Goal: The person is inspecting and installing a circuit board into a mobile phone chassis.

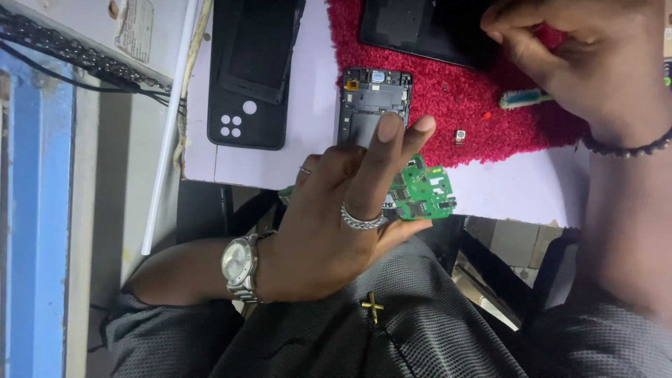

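My left hand (343,210), with a silver ring and a silver wristwatch, holds a small green circuit board (423,189) at the table's near edge, fingers raised above it. Just beyond it lies an opened black phone frame (364,105), half on the white table and half on a red fuzzy mat (448,119). My right hand (574,56), with a beaded bracelet on its wrist, rests on the mat at the upper right, fingers curled. I cannot tell whether it grips anything. Under it pokes out a green-and-white toothbrush head (525,99).
A black phone back cover (248,70) with several camera holes lies on the white table (308,154) at left. A dark flat panel (420,28) sits at the mat's far edge. A tiny camera module (460,134) lies on the mat. Cables (77,59) run at far left.
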